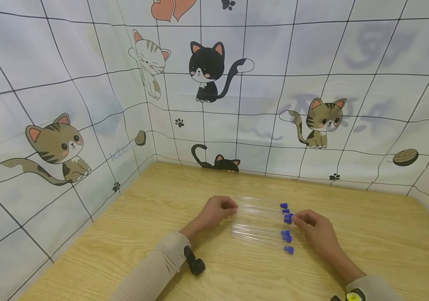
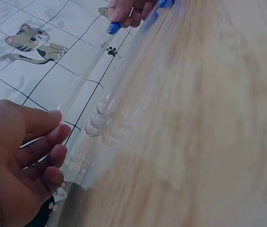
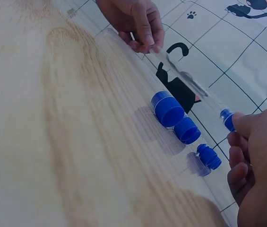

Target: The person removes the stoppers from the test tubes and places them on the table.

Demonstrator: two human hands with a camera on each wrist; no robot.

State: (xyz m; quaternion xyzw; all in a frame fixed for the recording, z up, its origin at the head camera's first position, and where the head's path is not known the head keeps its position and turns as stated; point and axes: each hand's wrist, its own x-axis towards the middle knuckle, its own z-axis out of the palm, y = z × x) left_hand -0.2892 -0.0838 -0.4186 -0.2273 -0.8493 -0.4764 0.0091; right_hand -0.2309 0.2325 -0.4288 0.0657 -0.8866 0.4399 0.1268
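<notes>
Several clear test tubes [image 1: 254, 231] with blue caps [image 1: 287, 238] lie side by side on the wooden table, their capped ends to the right. One more clear test tube [image 3: 195, 85] is held between both hands, raised over the others in the wrist views. My left hand [image 1: 216, 211] pinches its far end between thumb and forefinger, the other fingers loosely bent. At the opposite end, my right hand [image 1: 317, 232] pinches the tube's blue cap [image 3: 227, 119]. Rounded tube ends [image 2: 95, 125] show beside the left fingers in the left wrist view.
The light wooden table [image 1: 124, 259] backs onto a white grid-patterned sheet [image 1: 259, 92] printed with cats. A black wrist strap piece [image 1: 194, 261] sits at the left cuff. The lying tubes form a nearer and a farther group.
</notes>
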